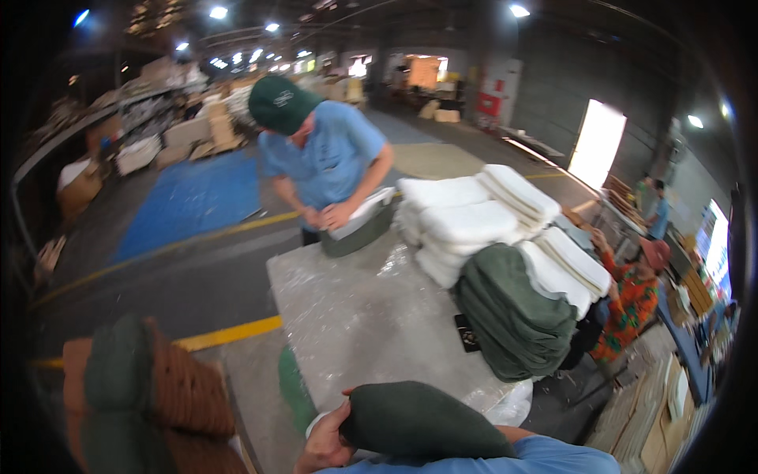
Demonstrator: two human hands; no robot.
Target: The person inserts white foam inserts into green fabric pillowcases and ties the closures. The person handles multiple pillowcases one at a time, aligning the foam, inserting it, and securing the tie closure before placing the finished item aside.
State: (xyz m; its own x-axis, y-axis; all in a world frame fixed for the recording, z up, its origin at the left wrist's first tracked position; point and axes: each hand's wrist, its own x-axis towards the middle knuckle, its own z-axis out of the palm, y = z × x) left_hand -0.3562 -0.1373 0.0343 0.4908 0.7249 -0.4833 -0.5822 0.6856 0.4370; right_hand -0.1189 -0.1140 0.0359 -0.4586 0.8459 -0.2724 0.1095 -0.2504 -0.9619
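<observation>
Close to me, at the near edge of the table, a folded dark green textile [426, 419], thick like a towel or mat, is held up against my body. My left hand [330, 438] is closed round its left end. My right forearm shows behind the right end of it, but the textile hides my right hand. The plastic-covered table [371, 324] lies just beyond. On its right side rest a stack of folded dark green textiles [513, 312] and a stack of folded white ones [462, 221].
Across the table a co-worker in a blue shirt [328, 150] handles a green and white textile [363, 225]. Brown and green textile piles [189, 387] stand at my near left. Another person in an orange patterned shirt [636, 300] is at the right. A blue floor sheet [193, 201] lies far left.
</observation>
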